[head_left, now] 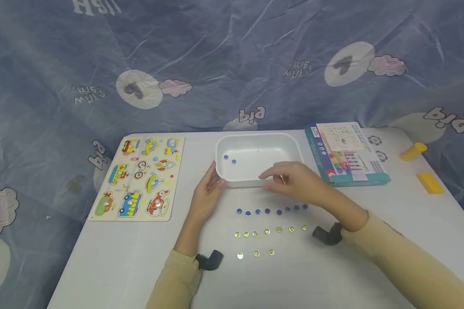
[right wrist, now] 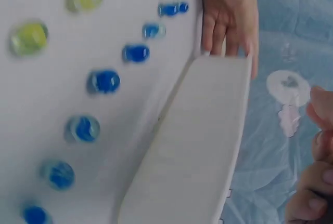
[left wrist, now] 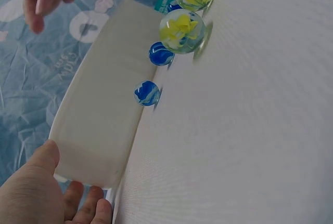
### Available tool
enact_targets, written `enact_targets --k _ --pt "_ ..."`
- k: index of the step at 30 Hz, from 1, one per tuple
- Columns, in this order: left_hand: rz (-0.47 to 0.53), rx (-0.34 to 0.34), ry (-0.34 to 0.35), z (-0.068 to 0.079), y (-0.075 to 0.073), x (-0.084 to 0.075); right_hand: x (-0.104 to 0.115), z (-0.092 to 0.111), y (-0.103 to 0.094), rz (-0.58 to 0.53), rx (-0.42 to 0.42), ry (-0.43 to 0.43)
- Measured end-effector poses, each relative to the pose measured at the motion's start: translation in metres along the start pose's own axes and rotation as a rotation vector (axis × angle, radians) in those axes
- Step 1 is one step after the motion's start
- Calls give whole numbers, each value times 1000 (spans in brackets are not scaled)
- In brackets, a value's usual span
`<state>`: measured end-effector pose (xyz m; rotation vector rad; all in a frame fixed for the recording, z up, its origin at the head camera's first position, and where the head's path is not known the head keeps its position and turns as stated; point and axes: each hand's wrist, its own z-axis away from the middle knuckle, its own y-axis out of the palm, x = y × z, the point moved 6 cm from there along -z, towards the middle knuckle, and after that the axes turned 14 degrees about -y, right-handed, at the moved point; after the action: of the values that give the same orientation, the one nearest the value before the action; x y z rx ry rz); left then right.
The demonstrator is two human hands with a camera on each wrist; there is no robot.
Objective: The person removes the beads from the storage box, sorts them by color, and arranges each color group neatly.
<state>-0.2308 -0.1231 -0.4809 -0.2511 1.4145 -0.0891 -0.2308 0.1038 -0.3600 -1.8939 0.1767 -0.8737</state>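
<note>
A white tray [head_left: 260, 183] stands at the back middle of the table, with two blue marbles [head_left: 233, 162] inside near its left end. My left hand [head_left: 206, 195] grips the tray's front left corner, thumb on one side and fingers on the other. Over the front rim, right of the middle, hovers my right hand [head_left: 294, 182], its fingers loosely bent and nothing visible in them. Several blue marbles [head_left: 267, 211] form a row before the tray. Nearer lies a row of yellow-green marbles [head_left: 267, 231], and in front of that are three more yellow-green marbles [head_left: 257, 253].
To the left lies a wooden puzzle board [head_left: 139, 180] with vehicle pictures. A teal and white box [head_left: 348, 154] is right of the tray. A yellow cylinder [head_left: 413, 152] and a yellow block [head_left: 430, 183] sit near the right edge. Behind the table hangs a blue printed cloth [head_left: 216, 64].
</note>
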Motion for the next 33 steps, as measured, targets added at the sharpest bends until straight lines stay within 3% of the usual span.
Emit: enact_targets --k 5,14,19,28,33 --pt "9 0 1 -1 1 -1 -25 -38 0 50 13 -3" --pt "8 0 -22 8 3 -15 -63 -87 28 87 91 88" --pt "13 9 -10 13 1 -22 -71 -101 45 96 151 89" --pt "16 19 -45 13 -2 -20 -72 -116 65 123 223 148" --pt "-1 20 -25 2 -1 -4 -69 -119 67 159 227 156"
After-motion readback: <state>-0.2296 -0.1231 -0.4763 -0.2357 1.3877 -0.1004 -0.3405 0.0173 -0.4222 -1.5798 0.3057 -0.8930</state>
